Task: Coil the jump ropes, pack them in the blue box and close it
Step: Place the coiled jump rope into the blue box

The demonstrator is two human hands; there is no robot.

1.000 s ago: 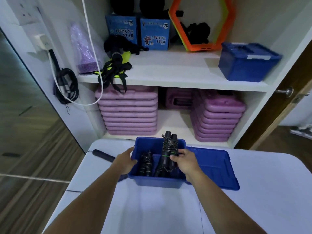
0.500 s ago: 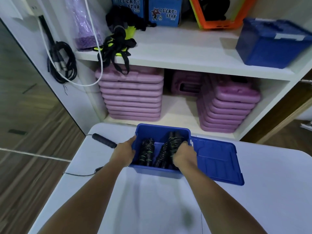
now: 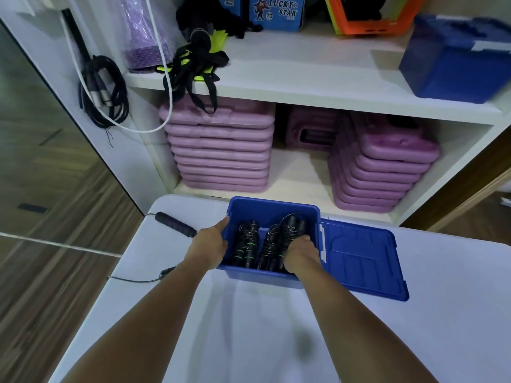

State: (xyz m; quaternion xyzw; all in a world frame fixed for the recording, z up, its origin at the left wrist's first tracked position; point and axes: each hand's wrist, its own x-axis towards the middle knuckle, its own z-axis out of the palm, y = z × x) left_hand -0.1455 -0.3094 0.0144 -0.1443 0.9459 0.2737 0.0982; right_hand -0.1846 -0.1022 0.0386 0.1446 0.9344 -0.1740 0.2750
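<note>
White bench (image 3: 249,327), packing stage: left hand (image 3: 210,244) grips the blue box (image 3: 273,207) wall, right hand (image 3: 300,252) clutches a coiled jump rope (image 3: 293,225) inside. Loose rope (image 3: 175,224) probably needs coiling next.

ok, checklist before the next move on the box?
1. Left hand grips the blue box wall: ok.
2. Right hand holds second coiled rope inside the box: ok.
3. First coiled rope lies in the box's left side: ok.
4. Second coiled rope below the rim: cannot tell.
5. All ropes packed: not ok, loose rope lies uncoiled on the table.
6. Lid open, lying at the box's right: ok.
</note>
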